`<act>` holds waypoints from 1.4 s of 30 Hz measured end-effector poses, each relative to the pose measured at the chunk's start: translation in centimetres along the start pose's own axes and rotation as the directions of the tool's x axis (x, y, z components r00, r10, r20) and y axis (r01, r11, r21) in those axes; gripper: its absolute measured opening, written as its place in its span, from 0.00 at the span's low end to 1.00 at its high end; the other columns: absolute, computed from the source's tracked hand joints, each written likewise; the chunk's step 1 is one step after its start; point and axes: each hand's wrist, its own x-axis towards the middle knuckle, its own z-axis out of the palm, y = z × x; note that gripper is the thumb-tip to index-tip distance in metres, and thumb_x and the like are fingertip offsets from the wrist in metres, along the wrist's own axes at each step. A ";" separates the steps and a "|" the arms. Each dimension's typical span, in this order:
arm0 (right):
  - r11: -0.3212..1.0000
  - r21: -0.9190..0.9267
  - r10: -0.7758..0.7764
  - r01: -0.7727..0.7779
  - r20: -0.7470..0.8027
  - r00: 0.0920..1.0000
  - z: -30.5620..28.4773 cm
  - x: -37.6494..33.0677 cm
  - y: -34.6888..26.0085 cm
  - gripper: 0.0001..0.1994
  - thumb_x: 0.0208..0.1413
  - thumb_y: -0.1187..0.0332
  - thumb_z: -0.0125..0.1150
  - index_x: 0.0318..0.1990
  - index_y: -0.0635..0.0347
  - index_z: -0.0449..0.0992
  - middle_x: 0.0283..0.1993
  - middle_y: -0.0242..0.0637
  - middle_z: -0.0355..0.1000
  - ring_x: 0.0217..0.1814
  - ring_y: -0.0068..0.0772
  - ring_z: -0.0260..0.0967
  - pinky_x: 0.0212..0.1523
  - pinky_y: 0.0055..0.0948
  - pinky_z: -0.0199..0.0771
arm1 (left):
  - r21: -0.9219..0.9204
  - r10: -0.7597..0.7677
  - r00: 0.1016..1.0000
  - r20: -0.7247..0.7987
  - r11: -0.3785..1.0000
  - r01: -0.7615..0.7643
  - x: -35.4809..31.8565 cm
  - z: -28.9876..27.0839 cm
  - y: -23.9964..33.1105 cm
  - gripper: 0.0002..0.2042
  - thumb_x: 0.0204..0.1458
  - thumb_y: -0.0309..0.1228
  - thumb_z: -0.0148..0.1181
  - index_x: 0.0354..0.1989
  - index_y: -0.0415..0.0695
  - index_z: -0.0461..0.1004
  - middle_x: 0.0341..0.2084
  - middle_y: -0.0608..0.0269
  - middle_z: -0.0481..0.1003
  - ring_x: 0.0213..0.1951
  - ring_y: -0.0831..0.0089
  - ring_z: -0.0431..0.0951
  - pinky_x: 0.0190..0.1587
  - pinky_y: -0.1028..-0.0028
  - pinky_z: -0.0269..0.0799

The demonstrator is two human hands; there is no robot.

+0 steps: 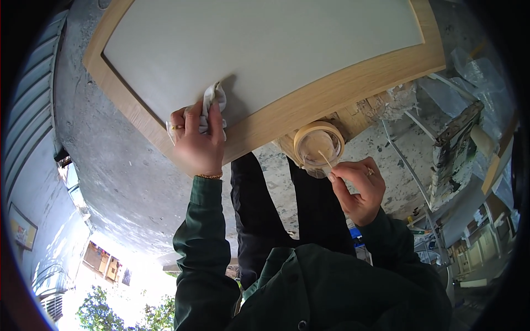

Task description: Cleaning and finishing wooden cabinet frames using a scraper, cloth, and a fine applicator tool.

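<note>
My left hand [199,143] holds a crumpled white cloth [214,98] against the near left corner of a framed panel. The panel has a pale grey face [265,44] and a light wood frame [331,85]. In my right hand [360,187] a thin wooden stick [326,158] is pinched between thumb and fingers. Its tip reaches into a round container of beige paste [316,144], around whose top sits a pale yellow ring, perhaps a tape roll [298,144]. The container rests on a worn wooden board [364,113] just below the frame's near edge.
Metal stand bars [406,163] and a paint-stained board [454,154] stand at the right, near clear plastic sheeting [480,71]. Beneath lies a speckled concrete floor [127,165]. A corrugated metal wall [33,94] runs along the left.
</note>
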 end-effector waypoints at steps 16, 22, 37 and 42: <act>0.717 0.500 0.524 -0.485 0.073 0.849 -1.1 -1.7 0.9 0.07 0.41 0.84 0.57 0.29 0.64 0.70 0.28 0.35 0.68 0.29 0.25 0.63 0.35 0.21 0.63 | 0.027 0.012 1.000 -0.017 1.000 -0.012 -0.1 0.1 -0.6 0.10 0.38 0.33 0.66 0.31 0.49 0.76 0.25 0.62 0.69 0.23 0.67 0.73 0.23 0.70 0.67; 0.388 0.822 0.529 -0.417 0.171 0.831 -2.4 -2.5 2.1 0.05 0.40 0.79 0.49 0.28 0.61 0.64 0.25 0.38 0.63 0.24 0.26 0.60 0.27 0.21 0.60 | -0.004 -0.096 0.994 0.051 0.995 0.096 0.7 -1.6 0.3 0.10 0.38 0.33 0.66 0.30 0.50 0.77 0.27 0.63 0.70 0.23 0.65 0.73 0.23 0.69 0.68; 0.321 0.905 0.244 -0.279 0.206 0.948 4.5 13.1 -12.0 0.11 0.49 0.73 0.61 0.35 0.57 0.63 0.31 0.33 0.60 0.20 0.21 0.56 0.22 0.23 0.59 | -0.313 -0.066 0.972 0.223 0.940 0.136 1.5 -3.4 -1.9 0.10 0.43 0.38 0.63 0.33 0.52 0.75 0.30 0.66 0.69 0.23 0.70 0.74 0.20 0.71 0.67; 0.339 0.909 0.155 -0.243 0.201 0.967 12.2 22.0 -17.9 0.07 0.53 0.74 0.55 0.39 0.60 0.67 0.30 0.32 0.63 0.25 0.23 0.60 0.29 0.24 0.62 | -0.558 0.051 0.966 0.255 0.824 0.104 3.5 -7.7 -5.3 0.10 0.42 0.37 0.65 0.34 0.52 0.76 0.27 0.67 0.68 0.23 0.70 0.72 0.22 0.71 0.68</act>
